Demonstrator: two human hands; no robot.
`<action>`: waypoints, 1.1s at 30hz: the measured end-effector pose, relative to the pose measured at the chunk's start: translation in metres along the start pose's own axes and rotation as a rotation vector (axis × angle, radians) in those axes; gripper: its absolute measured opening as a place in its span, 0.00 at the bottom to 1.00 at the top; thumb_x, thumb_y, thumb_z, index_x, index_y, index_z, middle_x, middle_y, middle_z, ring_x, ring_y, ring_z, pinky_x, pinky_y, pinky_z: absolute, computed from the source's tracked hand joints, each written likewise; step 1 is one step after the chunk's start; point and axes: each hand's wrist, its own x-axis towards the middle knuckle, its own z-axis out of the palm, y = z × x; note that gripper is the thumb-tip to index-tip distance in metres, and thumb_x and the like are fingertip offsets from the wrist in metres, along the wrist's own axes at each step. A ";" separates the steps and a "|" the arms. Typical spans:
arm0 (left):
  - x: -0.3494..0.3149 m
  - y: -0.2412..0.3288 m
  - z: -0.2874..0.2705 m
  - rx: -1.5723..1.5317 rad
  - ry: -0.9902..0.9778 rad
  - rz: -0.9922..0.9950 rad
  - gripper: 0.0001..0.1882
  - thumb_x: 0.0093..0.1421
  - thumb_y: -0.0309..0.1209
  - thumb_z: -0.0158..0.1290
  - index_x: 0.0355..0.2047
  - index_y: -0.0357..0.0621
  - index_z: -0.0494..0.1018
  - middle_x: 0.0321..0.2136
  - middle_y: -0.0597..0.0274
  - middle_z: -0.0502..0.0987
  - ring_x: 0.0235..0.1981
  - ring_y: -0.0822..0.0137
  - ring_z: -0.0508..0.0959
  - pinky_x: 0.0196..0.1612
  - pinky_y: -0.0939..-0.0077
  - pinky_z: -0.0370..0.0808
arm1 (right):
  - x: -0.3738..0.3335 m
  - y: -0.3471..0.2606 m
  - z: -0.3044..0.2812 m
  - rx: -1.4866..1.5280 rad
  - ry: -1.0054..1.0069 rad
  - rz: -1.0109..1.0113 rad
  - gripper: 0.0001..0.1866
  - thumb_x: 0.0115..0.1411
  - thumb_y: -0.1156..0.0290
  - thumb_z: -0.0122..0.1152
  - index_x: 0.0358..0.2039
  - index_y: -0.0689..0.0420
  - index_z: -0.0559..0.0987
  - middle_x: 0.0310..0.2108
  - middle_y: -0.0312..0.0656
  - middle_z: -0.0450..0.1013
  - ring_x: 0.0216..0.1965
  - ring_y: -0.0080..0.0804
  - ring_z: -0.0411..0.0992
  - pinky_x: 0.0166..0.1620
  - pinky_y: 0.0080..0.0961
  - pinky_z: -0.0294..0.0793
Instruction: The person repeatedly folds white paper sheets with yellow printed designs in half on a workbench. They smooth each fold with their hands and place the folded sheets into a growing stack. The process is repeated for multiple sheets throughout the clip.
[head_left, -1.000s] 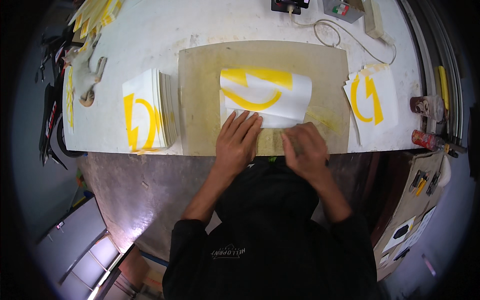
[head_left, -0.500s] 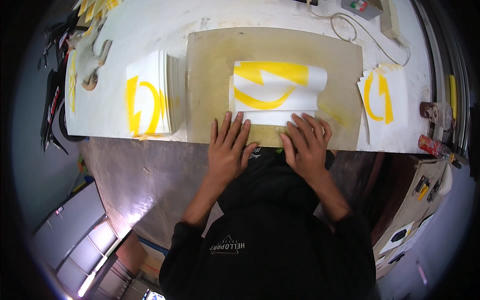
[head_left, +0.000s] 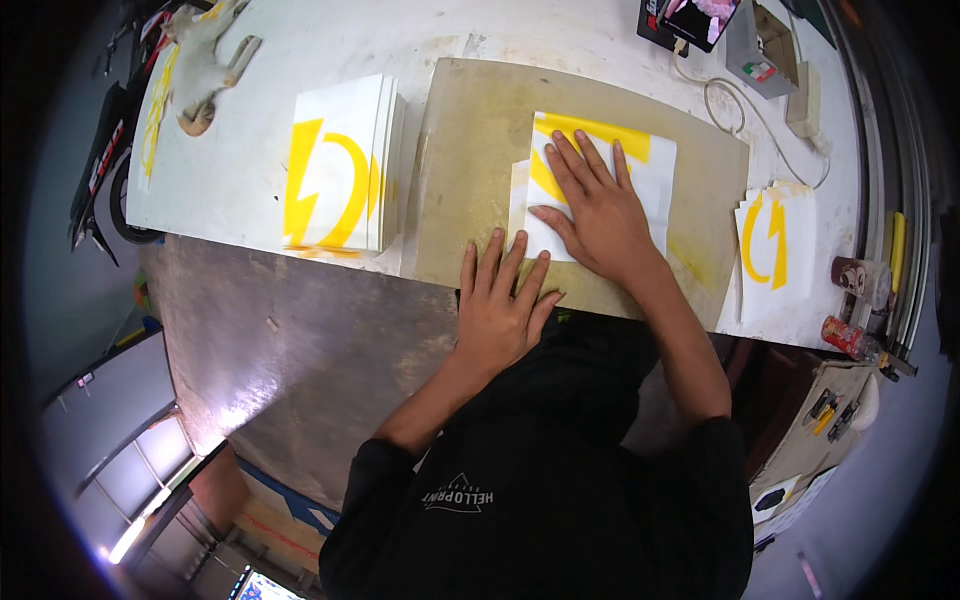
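A folded white sheet (head_left: 652, 185) with a yellow print lies on a tan mat (head_left: 465, 150) at the front of the table. My right hand (head_left: 598, 210) rests flat on the sheet, fingers spread, covering much of the print. At the mat's front edge my left hand (head_left: 503, 300) lies palm down with its fingers apart. Its fingertips are beside the sheet's lower left corner, and I cannot tell whether they touch it. Neither hand grips anything.
Left of the mat stands a thick stack of printed sheets (head_left: 345, 170); a smaller pile (head_left: 775, 245) lies to the right. A cat (head_left: 205, 75) stretches out at the far left. A phone (head_left: 700, 22), a grey box (head_left: 760, 50), a cable (head_left: 722, 88) and a red can (head_left: 848, 338) occupy the right side.
My right hand has moved from the sheet's near edge up onto its middle. The raised, curled part of the sheet now lies flatter. The view has turned, shifting the table in the picture.
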 end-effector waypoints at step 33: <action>0.062 -0.025 -0.014 0.008 -0.043 0.030 0.31 0.58 0.43 0.66 0.58 0.42 0.72 0.64 0.50 0.67 0.67 0.46 0.64 0.68 0.38 0.53 | 0.009 0.017 0.000 -0.097 -0.023 -0.031 0.31 0.73 0.46 0.48 0.71 0.47 0.69 0.75 0.35 0.59 0.77 0.43 0.51 0.72 0.76 0.34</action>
